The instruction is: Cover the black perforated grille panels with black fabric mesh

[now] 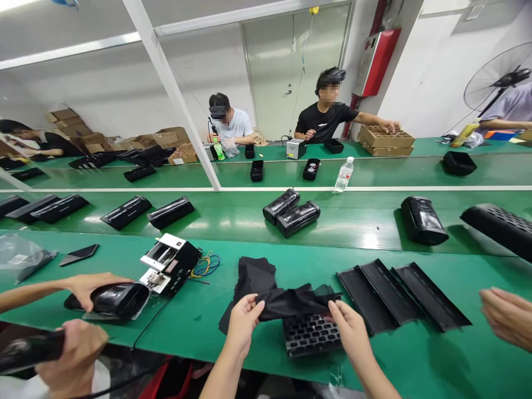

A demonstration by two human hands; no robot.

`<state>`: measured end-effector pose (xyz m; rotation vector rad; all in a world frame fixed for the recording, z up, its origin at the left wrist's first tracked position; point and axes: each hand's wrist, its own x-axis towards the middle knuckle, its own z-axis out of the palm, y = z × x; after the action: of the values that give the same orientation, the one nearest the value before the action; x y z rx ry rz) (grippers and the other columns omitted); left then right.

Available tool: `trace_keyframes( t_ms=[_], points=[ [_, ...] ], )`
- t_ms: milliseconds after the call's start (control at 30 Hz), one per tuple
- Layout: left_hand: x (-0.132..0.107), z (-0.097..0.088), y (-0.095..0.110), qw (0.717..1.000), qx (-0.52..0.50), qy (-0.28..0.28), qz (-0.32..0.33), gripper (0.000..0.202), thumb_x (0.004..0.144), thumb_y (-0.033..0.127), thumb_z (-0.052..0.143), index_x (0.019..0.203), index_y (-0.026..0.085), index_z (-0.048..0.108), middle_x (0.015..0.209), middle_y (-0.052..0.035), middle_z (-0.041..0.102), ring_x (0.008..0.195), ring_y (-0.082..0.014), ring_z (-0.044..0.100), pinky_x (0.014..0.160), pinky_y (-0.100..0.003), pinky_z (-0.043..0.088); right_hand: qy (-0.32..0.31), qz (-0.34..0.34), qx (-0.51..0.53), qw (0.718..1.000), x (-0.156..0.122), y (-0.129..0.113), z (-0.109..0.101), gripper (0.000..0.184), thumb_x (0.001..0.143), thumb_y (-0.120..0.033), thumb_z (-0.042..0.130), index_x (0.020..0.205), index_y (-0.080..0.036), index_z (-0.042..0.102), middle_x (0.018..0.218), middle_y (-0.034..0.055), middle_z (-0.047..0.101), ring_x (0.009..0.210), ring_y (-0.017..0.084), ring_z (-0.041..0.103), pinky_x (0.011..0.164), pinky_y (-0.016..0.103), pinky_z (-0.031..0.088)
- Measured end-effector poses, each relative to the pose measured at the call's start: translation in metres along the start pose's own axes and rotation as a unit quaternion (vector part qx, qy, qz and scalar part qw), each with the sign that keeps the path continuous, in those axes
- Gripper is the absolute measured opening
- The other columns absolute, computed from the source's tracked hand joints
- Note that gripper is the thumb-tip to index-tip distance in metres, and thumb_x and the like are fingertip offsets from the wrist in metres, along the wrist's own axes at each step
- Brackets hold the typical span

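Note:
A strip of thin black fabric (297, 302) is stretched between my two hands. My left hand (246, 316) pinches its left end, and my right hand (348, 322) pinches the right end. Right below the fabric a black perforated grille panel (312, 337) lies near the table's front edge, its upper part hidden by the cloth. Just beyond my left hand rests a stack of black fabric sheets (252, 277). Several black trough-shaped panels (430, 296) lie on the green table to the right of my right hand.
At left, a co-worker's hands hold a black housing (118, 299) and a dark tool (31, 352), beside a white-and-black machine (169, 263). Another person's hand (507, 318) reaches in at right. Black housings (298, 216) sit on the green conveyor (224, 216), with a water bottle (344, 174) beyond.

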<state>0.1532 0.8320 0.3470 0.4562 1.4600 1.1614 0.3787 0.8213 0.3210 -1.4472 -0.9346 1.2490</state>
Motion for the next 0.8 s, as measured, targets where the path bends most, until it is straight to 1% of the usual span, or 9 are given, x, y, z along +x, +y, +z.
trace_keyframes(
  t_ms=[100, 200, 367, 467, 533, 600, 667, 733, 800],
  points=[
    [0.026, -0.012, -0.005, 0.999, -0.033, 0.028, 0.018, 0.036, 0.048, 0.026, 0.074, 0.078, 0.014, 0.057, 0.071, -0.0036, 0.066, 0.067, -0.0142, 0.062, 0.064, -0.024, 0.048, 0.089, 0.047, 0.129, 0.987, 0.009, 0.002, -0.026, 0.025, 0.066, -0.041, 0.061, 0.065, -0.018, 0.051, 0.055, -0.0051, 0.051, 0.056, 0.011, 0.051, 0.057, 0.023, 0.048],
    [0.053, -0.021, -0.015, 0.998, 0.022, 0.057, 0.029, 0.025, 0.057, 0.022, 0.068, 0.078, 0.015, 0.056, 0.077, -0.0062, 0.067, 0.072, -0.0156, 0.063, 0.07, -0.028, 0.05, 0.131, 0.061, 0.232, 0.962, 0.015, -0.001, -0.047, 0.023, 0.062, -0.035, 0.067, 0.073, -0.019, 0.055, 0.067, -0.0035, 0.061, 0.067, 0.012, 0.057, 0.066, 0.025, 0.05],
    [0.075, -0.03, -0.038, 0.987, 0.139, 0.083, 0.02, 0.014, 0.065, 0.017, 0.057, 0.078, 0.015, 0.054, 0.069, -0.0043, 0.065, 0.066, -0.0159, 0.063, 0.066, -0.029, 0.049, 0.15, 0.05, 0.307, 0.938, 0.02, -0.005, -0.065, 0.02, 0.064, -0.031, 0.066, 0.078, -0.022, 0.055, 0.078, -0.0024, 0.066, 0.077, 0.013, 0.061, 0.071, 0.027, 0.05],
    [0.077, -0.034, -0.043, 0.968, 0.232, 0.089, 0.03, 0.018, 0.062, 0.012, 0.056, 0.079, 0.014, 0.055, 0.064, -0.0035, 0.063, 0.068, -0.0196, 0.062, 0.071, -0.034, 0.048, 0.14, 0.059, 0.326, 0.933, 0.02, -0.008, -0.065, 0.021, 0.063, -0.03, 0.067, 0.079, -0.023, 0.055, 0.077, -0.0028, 0.067, 0.077, 0.013, 0.061, 0.07, 0.027, 0.05],
    [0.075, -0.035, -0.041, 0.951, 0.289, 0.102, 0.042, 0.025, 0.059, 0.01, 0.055, 0.084, 0.012, 0.055, 0.069, -0.0067, 0.062, 0.077, -0.0241, 0.061, 0.077, -0.039, 0.045, 0.12, 0.072, 0.336, 0.931, 0.017, -0.013, -0.061, 0.023, 0.062, -0.029, 0.069, 0.08, -0.023, 0.056, 0.079, -0.0019, 0.068, 0.077, 0.014, 0.061, 0.068, 0.026, 0.05],
    [0.07, -0.032, -0.035, 0.933, 0.333, 0.121, 0.063, 0.034, 0.059, 0.011, 0.054, 0.093, 0.011, 0.054, 0.086, -0.012, 0.059, 0.093, -0.028, 0.056, 0.086, -0.043, 0.038, 0.091, 0.082, 0.345, 0.931, 0.013, -0.019, -0.055, 0.022, 0.062, -0.03, 0.068, 0.079, -0.021, 0.058, 0.081, 0.0, 0.068, 0.076, 0.015, 0.062, 0.067, 0.028, 0.049],
    [0.06, -0.021, -0.029, 0.912, 0.372, 0.125, 0.116, 0.04, 0.061, 0.014, 0.053, 0.101, 0.013, 0.052, 0.104, -0.0145, 0.052, 0.107, -0.0288, 0.046, 0.094, -0.044, 0.031, 0.055, 0.092, 0.35, 0.931, 0.006, -0.027, -0.047, 0.02, 0.063, -0.032, 0.067, 0.078, -0.02, 0.059, 0.082, 0.0018, 0.068, 0.074, 0.017, 0.062, 0.065, 0.03, 0.049],
    [0.044, -0.002, -0.023, 0.907, 0.379, 0.082, 0.165, 0.039, 0.065, 0.022, 0.053, 0.104, 0.017, 0.051, 0.112, -0.0131, 0.047, 0.111, -0.0277, 0.043, 0.094, -0.043, 0.032, 0.016, 0.105, 0.35, 0.931, -0.001, -0.036, -0.038, 0.018, 0.065, -0.033, 0.065, 0.077, -0.02, 0.06, 0.081, 0.0027, 0.068, 0.072, 0.018, 0.061, 0.062, 0.031, 0.048],
    [0.025, 0.023, -0.019, 0.936, 0.316, -0.017, 0.153, 0.04, 0.064, 0.03, 0.056, 0.103, 0.019, 0.052, 0.114, -0.0126, 0.048, 0.109, -0.0265, 0.045, 0.089, -0.04, 0.038, -0.017, 0.119, 0.353, 0.928, -0.009, -0.045, -0.029, 0.016, 0.067, -0.032, 0.064, 0.077, -0.021, 0.061, 0.077, 0.0023, 0.068, 0.067, 0.017, 0.061, 0.058, 0.028, 0.047]
  ],
)
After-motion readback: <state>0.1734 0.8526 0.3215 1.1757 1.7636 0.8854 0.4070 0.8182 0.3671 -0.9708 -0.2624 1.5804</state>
